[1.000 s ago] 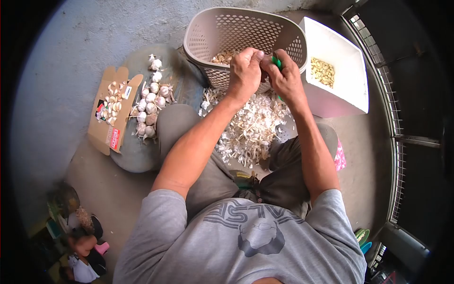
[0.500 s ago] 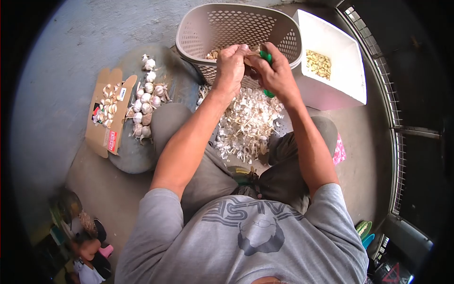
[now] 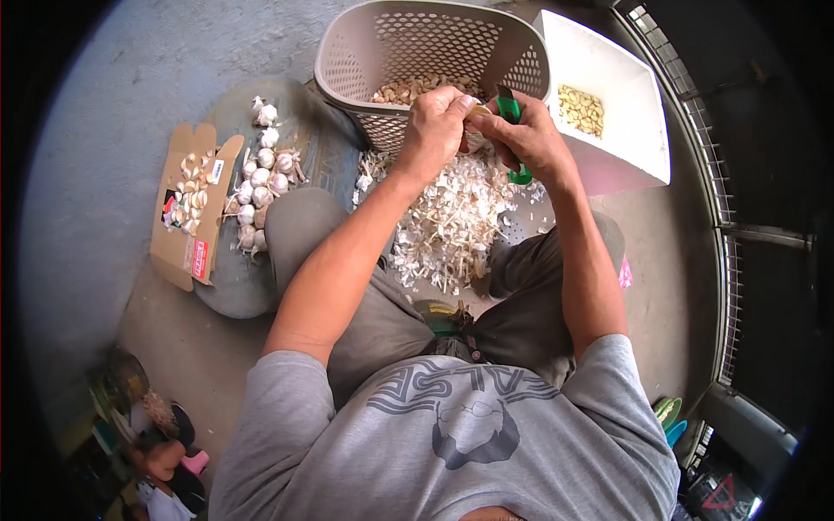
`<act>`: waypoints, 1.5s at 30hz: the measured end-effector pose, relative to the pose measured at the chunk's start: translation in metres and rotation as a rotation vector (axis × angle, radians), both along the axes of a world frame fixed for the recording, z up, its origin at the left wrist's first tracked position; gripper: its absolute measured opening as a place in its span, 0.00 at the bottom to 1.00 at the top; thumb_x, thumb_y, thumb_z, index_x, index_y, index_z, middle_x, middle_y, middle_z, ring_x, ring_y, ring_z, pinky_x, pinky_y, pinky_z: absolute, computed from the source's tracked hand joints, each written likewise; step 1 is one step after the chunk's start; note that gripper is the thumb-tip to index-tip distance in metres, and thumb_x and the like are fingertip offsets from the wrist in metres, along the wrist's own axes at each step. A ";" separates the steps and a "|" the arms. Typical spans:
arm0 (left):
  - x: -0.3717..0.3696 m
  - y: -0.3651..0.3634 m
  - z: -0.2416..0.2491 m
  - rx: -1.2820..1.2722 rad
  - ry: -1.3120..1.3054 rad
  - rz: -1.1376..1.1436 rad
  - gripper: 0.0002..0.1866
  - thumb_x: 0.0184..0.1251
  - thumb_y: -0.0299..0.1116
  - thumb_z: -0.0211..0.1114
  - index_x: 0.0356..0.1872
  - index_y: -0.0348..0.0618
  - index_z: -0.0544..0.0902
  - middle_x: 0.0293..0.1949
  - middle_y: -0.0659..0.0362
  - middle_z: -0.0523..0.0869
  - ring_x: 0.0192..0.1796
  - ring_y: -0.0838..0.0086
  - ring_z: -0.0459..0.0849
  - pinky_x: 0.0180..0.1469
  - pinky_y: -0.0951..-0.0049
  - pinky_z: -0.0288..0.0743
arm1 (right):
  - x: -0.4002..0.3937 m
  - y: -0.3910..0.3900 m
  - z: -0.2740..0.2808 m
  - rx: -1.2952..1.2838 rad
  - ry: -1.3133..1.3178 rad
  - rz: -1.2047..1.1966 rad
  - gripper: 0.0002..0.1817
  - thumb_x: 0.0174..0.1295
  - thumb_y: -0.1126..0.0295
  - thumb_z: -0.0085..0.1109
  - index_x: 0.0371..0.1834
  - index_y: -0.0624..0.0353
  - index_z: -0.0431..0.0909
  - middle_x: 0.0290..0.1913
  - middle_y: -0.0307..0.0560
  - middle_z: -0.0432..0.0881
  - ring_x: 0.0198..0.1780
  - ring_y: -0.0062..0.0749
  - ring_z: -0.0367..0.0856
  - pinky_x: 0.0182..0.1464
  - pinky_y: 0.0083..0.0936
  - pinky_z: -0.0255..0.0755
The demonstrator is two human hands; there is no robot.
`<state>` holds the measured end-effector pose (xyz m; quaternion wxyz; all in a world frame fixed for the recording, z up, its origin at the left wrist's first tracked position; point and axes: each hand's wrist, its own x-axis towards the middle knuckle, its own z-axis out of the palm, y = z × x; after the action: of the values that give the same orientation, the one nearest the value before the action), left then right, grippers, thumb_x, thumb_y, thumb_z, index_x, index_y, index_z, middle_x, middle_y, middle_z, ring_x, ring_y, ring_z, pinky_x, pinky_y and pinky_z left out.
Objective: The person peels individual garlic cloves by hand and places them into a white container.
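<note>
Above the near rim of a perforated basket (image 3: 408, 35), my left hand (image 3: 434, 130) pinches a pale garlic clove (image 3: 479, 110) between thumb and fingers. My right hand (image 3: 540, 141) meets it from the other side, its thumb close against the clove. Gripped in that right hand is a green-handled tool (image 3: 510, 106), which shows above and below the fingers; its working end is not clear. Garlic cloves (image 3: 413, 88) lie inside the basket. Below both hands is a heap of papery garlic skins (image 3: 447, 226).
Left of my knee, whole garlic bulbs (image 3: 261, 178) rest on a worn round surface (image 3: 304, 113), beside a cardboard box (image 3: 178, 247) holding cloves. A white foam box (image 3: 621, 156) contains peeled cloves (image 3: 580, 111). Another person (image 3: 165, 469) is at lower left. A metal grille (image 3: 725, 286) runs along the right.
Both hands have shifted slightly right and down, and the right hand has turned, so the pale clove shows more plainly. The view has shifted a little, exposing more cloves in the basket.
</note>
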<state>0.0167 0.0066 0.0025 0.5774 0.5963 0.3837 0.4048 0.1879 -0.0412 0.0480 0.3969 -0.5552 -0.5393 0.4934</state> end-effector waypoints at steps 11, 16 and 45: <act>-0.010 -0.011 0.027 0.033 0.360 -0.502 0.09 0.68 0.31 0.71 0.43 0.37 0.87 0.29 0.59 0.87 0.27 0.79 0.83 0.32 0.76 0.79 | 0.028 0.001 0.004 -0.072 0.230 0.075 0.13 0.71 0.62 0.67 0.36 0.61 0.86 0.21 0.34 0.79 0.14 0.16 0.67 0.16 0.17 0.60; -0.007 -0.011 0.011 0.175 0.346 -0.504 0.21 0.59 0.33 0.80 0.50 0.32 0.86 0.38 0.54 0.92 0.42 0.73 0.89 0.46 0.69 0.83 | 0.033 0.002 -0.006 -0.067 0.153 -0.014 0.14 0.73 0.60 0.66 0.37 0.61 0.83 0.19 0.34 0.76 0.14 0.16 0.67 0.15 0.19 0.57; -0.013 0.011 -0.005 -0.536 -0.520 -0.190 0.15 0.83 0.38 0.55 0.47 0.35 0.82 0.31 0.55 0.86 0.27 0.69 0.85 0.30 0.68 0.84 | 0.033 0.010 -0.012 0.107 0.251 -0.015 0.07 0.67 0.73 0.70 0.44 0.65 0.87 0.26 0.41 0.84 0.23 0.18 0.79 0.21 0.17 0.70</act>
<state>0.0039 0.0179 -0.0027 0.8258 0.3345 0.2594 0.3726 0.2213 -0.0313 0.0358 0.4938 -0.4714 -0.5067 0.5265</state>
